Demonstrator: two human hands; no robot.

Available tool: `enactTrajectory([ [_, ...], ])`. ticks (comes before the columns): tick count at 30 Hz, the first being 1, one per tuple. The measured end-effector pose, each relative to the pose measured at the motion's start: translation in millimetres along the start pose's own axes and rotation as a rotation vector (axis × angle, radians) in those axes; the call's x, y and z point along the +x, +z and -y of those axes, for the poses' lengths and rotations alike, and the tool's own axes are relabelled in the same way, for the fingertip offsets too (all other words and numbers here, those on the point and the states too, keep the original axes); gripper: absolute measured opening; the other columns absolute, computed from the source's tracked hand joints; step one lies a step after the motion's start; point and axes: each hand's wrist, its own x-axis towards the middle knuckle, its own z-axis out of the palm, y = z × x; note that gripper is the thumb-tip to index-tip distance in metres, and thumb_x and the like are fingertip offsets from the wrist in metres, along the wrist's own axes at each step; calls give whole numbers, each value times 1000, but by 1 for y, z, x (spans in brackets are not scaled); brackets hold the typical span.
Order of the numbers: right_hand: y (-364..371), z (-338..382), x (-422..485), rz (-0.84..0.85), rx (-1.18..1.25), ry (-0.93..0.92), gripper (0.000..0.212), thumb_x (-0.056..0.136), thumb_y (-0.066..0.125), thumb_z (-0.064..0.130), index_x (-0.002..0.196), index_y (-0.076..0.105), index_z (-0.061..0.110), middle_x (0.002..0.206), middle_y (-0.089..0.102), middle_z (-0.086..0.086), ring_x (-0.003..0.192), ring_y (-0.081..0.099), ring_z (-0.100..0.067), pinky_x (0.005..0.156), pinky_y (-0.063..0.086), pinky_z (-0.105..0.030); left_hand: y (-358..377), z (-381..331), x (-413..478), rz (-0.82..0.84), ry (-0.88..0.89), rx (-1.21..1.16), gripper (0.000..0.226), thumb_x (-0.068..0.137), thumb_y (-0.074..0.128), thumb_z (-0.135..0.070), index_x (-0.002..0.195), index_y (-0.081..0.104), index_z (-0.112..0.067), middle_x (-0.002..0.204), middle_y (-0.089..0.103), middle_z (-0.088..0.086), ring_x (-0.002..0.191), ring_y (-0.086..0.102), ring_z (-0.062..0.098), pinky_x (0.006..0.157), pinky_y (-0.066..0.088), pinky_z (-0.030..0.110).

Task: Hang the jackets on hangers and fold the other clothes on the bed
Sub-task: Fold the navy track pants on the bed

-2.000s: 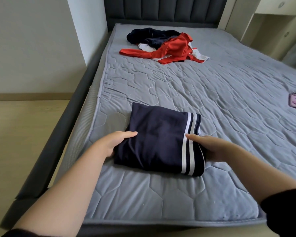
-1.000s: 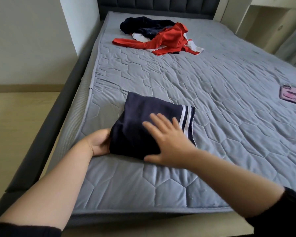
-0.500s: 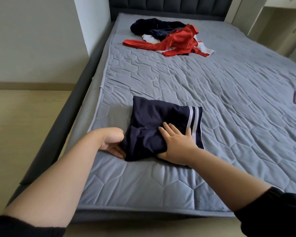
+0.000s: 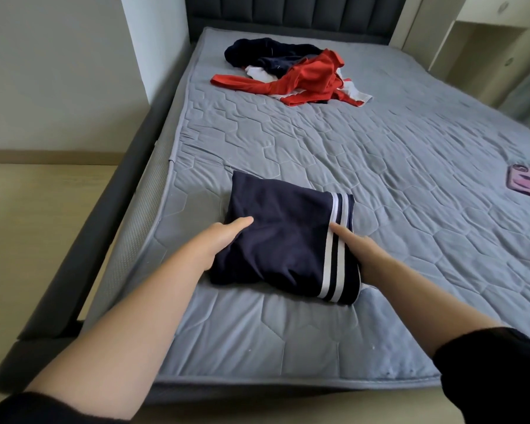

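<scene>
The folded navy garment (image 4: pixel 276 237), white stripes along its right edge, lies on the near left part of the bed (image 4: pixel 395 154), a compact bundle a little in from the near edge. We hold it from both sides. Our left hand (image 4: pixel 219 240) has its thumb laid over the left edge and our right hand (image 4: pixel 360 250) has its thumb on the striped band. The other fingers of both hands are tucked under the cloth, out of sight, so we read this as a grip from two sides, not a flat press. We judge that this piece's fold is as good as finished, and that the step in hand is squaring or lifting the bundle to set it aside. The next move calls for keeping both sides level so the layers do not slide open. Then we let go and reach to the loose pile of red, white and dark clothes (image 4: pixel 291 75) near the headboard (image 4: pixel 288 10), well apart from the bundle and not yet sorted. A pink phone (image 4: pixel 528 185) lies far to the right.
</scene>
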Motion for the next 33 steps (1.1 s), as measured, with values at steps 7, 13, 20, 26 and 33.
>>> enactTrajectory([
  [7,7,7,6,179,123,78,38,78,73,40,104,68,13,92,75,-10,78,73,-24,56,57,-31,9,1,3,133,0,-358,20,85,59,-27,91,70,-11,77,73,9,71,68,23,65,50,27],
  [13,22,80,60,149,121,-114,22,86,66,29,99,67,12,81,75,-8,68,73,-22,51,55,-27,-3,-56,53,27,164,-423,17,83,56,-20,72,67,-11,60,68,6,53,65,20,54,49,21],
  [20,35,132,101,199,156,-107,24,84,64,24,102,69,8,91,75,-11,77,73,-26,57,56,-30,-23,-91,86,18,121,-501,19,81,54,-18,75,68,-8,62,68,7,51,66,19,56,50,22],
  [26,47,191,61,206,157,4,22,85,63,23,101,69,8,90,75,-11,75,73,-26,65,52,-33,-48,-153,39,-25,9,-508,16,79,56,-17,77,70,-9,66,69,8,53,67,20,57,50,23],
  [33,84,285,-35,254,101,130,21,88,64,22,104,66,8,89,75,-11,75,73,-25,63,51,-34,-122,-250,-57,-84,32,-366,24,80,73,-29,101,68,-17,82,75,1,71,71,18,55,51,23],
])
